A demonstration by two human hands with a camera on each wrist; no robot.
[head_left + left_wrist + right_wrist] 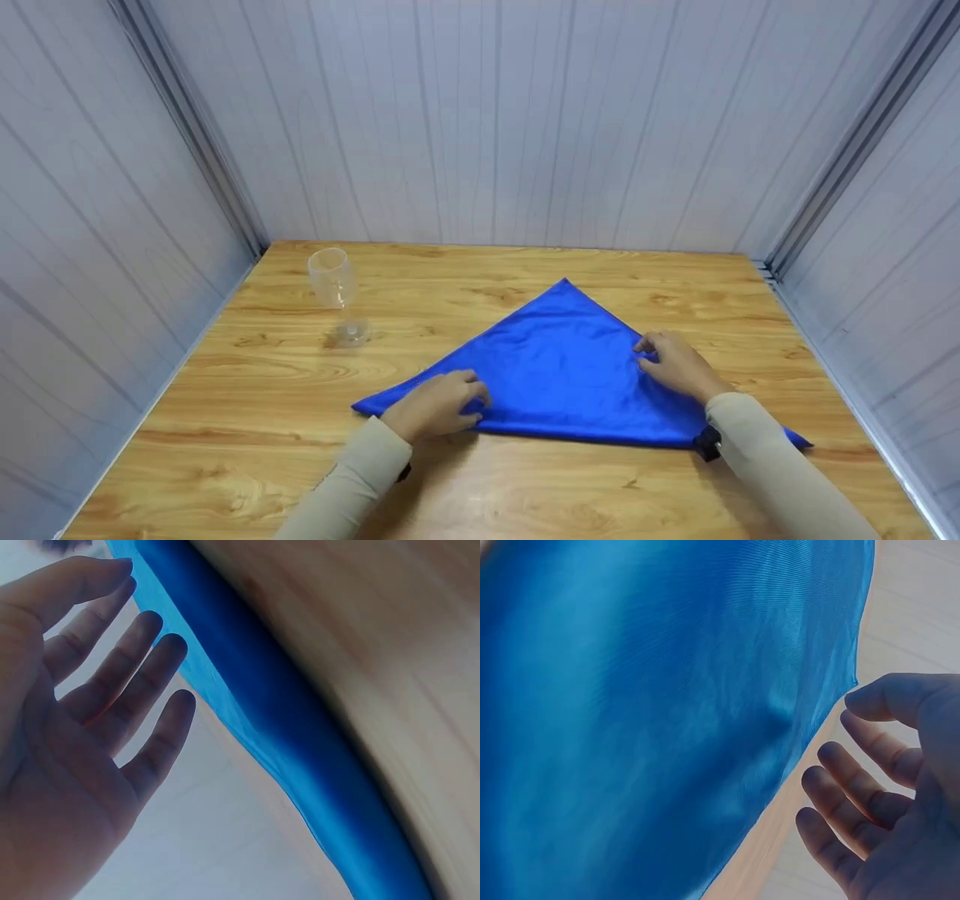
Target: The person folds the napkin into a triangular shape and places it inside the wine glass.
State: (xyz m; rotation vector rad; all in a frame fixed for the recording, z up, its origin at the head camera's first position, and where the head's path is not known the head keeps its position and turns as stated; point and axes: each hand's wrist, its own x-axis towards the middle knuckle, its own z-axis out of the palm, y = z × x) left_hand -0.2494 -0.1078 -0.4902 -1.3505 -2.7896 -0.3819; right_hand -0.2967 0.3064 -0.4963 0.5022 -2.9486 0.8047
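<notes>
A shiny blue cloth (559,360), folded into a triangle, lies on the wooden table with its peak pointing away and its long edge nearest me. My left hand (441,403) hovers over the left part of that long edge. In the left wrist view its fingers (142,701) are loosely bent and hold nothing, with the cloth (300,742) beyond them. Over the cloth's right slope is my right hand (675,364). The right wrist view shows its fingers (847,802) spread and relaxed beside the cloth (667,727), gripping nothing.
A clear stemmed glass (332,281) stands upright at the back left of the wooden table (247,420). Pale panelled walls (480,120) enclose the table at the back and both sides. Black wrist straps show at the sleeves (772,457).
</notes>
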